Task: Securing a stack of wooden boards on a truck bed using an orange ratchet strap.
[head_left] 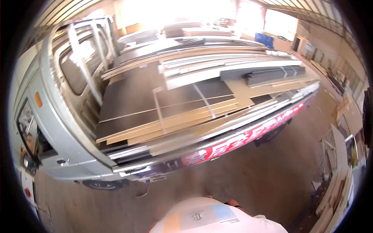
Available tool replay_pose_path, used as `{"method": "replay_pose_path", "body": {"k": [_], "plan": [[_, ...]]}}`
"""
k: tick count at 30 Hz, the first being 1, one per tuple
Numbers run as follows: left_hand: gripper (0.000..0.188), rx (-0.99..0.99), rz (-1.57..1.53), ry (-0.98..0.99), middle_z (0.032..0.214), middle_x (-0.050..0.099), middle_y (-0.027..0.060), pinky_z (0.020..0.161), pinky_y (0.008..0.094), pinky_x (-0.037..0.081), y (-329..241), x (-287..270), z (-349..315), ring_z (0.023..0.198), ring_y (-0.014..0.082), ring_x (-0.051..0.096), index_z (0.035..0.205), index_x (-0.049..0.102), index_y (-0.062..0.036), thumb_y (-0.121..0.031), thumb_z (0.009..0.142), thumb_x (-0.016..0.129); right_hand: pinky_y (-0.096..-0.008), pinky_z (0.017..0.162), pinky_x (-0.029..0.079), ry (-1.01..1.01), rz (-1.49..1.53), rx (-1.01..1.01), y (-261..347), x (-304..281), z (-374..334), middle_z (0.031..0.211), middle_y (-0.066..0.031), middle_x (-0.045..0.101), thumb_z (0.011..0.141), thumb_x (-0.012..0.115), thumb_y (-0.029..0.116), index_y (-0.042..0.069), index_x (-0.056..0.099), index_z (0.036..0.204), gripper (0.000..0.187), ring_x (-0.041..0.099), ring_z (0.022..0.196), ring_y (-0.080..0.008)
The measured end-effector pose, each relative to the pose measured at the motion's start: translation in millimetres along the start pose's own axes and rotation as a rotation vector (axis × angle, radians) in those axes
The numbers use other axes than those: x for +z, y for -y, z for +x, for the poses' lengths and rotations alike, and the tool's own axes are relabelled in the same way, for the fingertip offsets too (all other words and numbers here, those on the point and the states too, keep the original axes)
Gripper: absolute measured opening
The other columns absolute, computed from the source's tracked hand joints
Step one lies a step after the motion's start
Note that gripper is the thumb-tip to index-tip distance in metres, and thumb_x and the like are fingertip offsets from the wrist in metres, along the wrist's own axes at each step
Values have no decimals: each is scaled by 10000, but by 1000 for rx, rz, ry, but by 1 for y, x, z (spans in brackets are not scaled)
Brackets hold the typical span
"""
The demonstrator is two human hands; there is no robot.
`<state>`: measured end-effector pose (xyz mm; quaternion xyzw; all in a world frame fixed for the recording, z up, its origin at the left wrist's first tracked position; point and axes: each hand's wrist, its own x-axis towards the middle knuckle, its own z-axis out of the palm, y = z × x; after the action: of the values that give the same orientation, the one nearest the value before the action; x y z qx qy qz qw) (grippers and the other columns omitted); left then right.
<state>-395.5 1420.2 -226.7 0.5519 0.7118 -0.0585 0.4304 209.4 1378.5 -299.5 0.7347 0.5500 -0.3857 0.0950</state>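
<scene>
In front of me stands a light grey flatbed truck [74, 136], its cab on the left. Its bed is loaded with stacked sheets and strips. Nearest are dark-faced boards [132, 93] with tan edges, bound by pale straps [159, 110]. Farther back and to the right lie long white strips [194, 75] and a bundle of dark grey strips [272, 75]. At the lower edge, a little of my right arm [234, 203] shows beside my pale shirt, with a dark band at the wrist. That hand's fingers are hidden behind my body. My left hand is out of sight.
A red printed banner [241, 141] runs along the truck's side. Wood offcuts and panels [336, 194] are piled against the right side. A blue stack [264, 40] stands at the back right. Brown floor [241, 182] lies between me and the truck.
</scene>
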Motion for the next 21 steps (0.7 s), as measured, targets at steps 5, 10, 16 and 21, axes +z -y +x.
{"method": "replay_pose_path", "body": {"k": [5,10,16,21], "plan": [[378,61,61,20,1098,744,131,859,467,538,-27,-20,20,984,300,690,1153,758,-98,-384,985,576,-469,900,563,-133,-138,-161,17,-30,-25,1100,-155,773,971,626,502,182,797,1163,410,716,1036,-372],[328,124,107,-15,1031,763,100,803,439,551,-42,-42,32,916,255,703,1112,771,-88,-341,980,610,-423,826,579,-272,272,-44,93,-107,-112,931,-106,789,988,599,517,144,813,1058,436,743,849,-289],[286,501,-119,-137,963,782,74,735,394,566,-107,-69,48,823,192,712,1072,777,-56,-291,987,640,-367,742,579,-402,830,-170,76,-114,-68,826,-64,780,947,665,496,106,810,935,416,735,758,-229],[329,824,-227,-106,981,780,119,751,330,562,-278,-143,-34,833,152,709,1192,721,-10,-273,1033,604,-434,709,581,-533,179,-245,185,-252,-119,885,-83,771,863,781,444,135,791,945,320,715,752,-328]]}}
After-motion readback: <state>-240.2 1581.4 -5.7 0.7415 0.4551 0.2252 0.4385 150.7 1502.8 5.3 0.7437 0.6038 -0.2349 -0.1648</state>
